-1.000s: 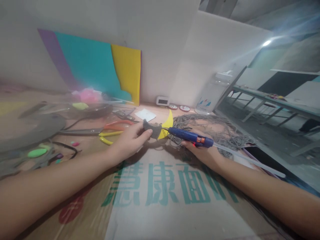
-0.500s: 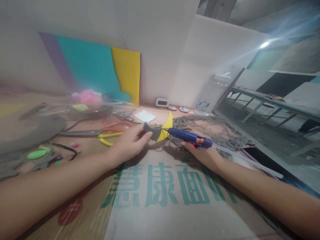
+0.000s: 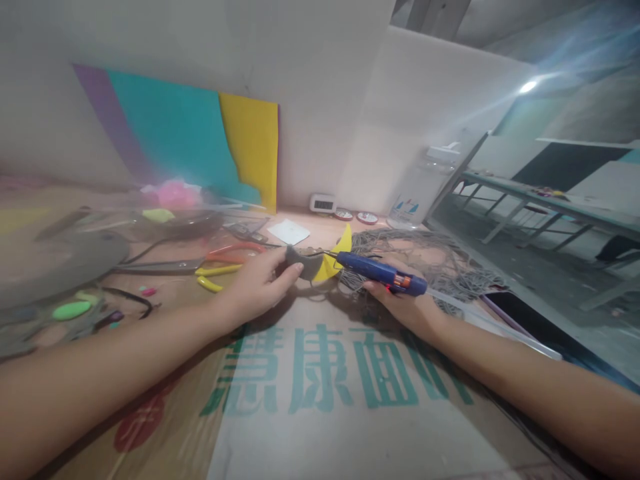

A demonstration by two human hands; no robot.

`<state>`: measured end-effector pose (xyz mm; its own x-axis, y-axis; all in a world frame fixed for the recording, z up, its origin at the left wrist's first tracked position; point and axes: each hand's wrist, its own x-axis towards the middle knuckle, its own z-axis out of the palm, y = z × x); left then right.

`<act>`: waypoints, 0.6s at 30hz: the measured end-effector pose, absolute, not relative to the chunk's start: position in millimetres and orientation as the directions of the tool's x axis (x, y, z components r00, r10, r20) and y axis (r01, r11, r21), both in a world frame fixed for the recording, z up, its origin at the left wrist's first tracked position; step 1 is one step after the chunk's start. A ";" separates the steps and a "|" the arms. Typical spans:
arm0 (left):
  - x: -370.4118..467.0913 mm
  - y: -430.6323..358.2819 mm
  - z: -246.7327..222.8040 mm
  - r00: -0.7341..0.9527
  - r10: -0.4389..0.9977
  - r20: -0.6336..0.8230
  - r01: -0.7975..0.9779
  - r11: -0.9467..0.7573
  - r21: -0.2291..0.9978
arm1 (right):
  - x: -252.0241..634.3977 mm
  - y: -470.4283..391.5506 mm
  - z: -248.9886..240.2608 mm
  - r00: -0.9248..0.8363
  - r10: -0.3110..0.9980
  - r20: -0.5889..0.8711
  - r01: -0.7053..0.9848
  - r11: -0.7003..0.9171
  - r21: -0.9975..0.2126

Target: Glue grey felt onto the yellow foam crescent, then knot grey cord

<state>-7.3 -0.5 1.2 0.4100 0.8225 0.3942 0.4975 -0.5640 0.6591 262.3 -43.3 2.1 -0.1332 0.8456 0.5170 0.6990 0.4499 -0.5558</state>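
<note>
My left hand (image 3: 263, 283) pinches a dark grey curved piece (image 3: 306, 265), its material hard to make out. A yellow pointed piece (image 3: 333, 261) adjoins the grey one at its right end. In my right hand (image 3: 400, 300) is a blue hot glue gun (image 3: 377, 272), its metal nozzle directed left at the yellow piece. Whether the tip touches that piece I cannot tell. A clear glue stick (image 3: 493, 323) sticks out of the gun's back end, and a small red light glows by my fingers.
Tangled grey cord (image 3: 435, 260) lies behind the gun. Pliers with orange and yellow handles (image 3: 215, 272) and scissors (image 3: 160, 267) lie left. A clear bottle (image 3: 423, 190), white timer (image 3: 323, 203) and coloured sheets (image 3: 170, 133) stand along the back. A phone (image 3: 520, 320) is at right.
The glue gun's nozzle and the yellow piece have shifted slightly right relative to my left hand. Both hands keep their grip, and the whole view has drifted a little.
</note>
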 end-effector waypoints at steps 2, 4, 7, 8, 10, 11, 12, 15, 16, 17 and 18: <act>-8.2 1.8 -1.5 0.382 0.846 0.372 0.483 -0.526 0.700 | 262.7 -44.6 3.7 -0.122 0.843 0.525 0.689 0.452 -0.567; -8.9 4.7 -4.1 0.344 0.872 0.349 0.461 -0.481 0.746 | 263.7 -45.8 5.2 -0.127 0.839 0.530 0.675 0.464 -0.573; -9.1 8.4 -5.8 0.299 0.901 0.314 0.397 -0.417 0.818 | 265.2 -47.2 7.8 -0.166 0.839 0.518 0.669 0.481 -0.566; -8.8 9.2 -5.7 0.288 0.908 0.304 0.370 -0.399 0.839 | 265.4 -47.7 9.3 -0.177 0.843 0.508 0.670 0.481 -0.566; -8.0 10.0 -5.0 0.273 0.916 0.292 0.312 -0.372 0.874 | 264.8 -49.3 14.4 -0.192 0.844 0.501 0.654 0.490 -0.576; -7.6 9.9 -4.5 0.270 0.919 0.288 0.285 -0.362 0.888 | 264.1 -50.4 18.1 -0.195 0.839 0.508 0.630 0.504 -0.591; -7.2 9.5 -4.1 0.269 0.920 0.286 0.264 -0.356 0.896 | 263.2 -51.8 22.5 -0.194 0.831 0.522 0.594 0.523 -0.612; -6.4 6.4 -3.3 0.274 0.923 0.270 0.262 -0.341 0.903 | 261.1 -56.7 38.4 -0.120 0.795 0.595 0.493 0.568 -0.659; -6.2 4.8 -3.0 0.282 0.923 0.262 0.271 -0.339 0.901 | 261.0 -58.1 43.8 -0.081 0.782 0.618 0.493 0.570 -0.657; -5.8 3.0 -2.6 0.296 0.919 0.259 0.276 -0.342 0.898 | 261.2 -58.9 49.1 -0.057 0.771 0.634 0.527 0.562 -0.637; -5.3 1.2 -2.1 0.317 0.913 0.258 0.278 -0.349 0.895 | 261.8 -58.9 54.2 -0.039 0.761 0.647 0.564 0.551 -0.615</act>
<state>-5.3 1.2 -2.1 0.3166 0.9129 0.2578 0.2777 -0.3491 0.8950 261.8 -58.9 54.2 -0.0389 0.7614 0.6471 0.5640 0.5513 -0.6148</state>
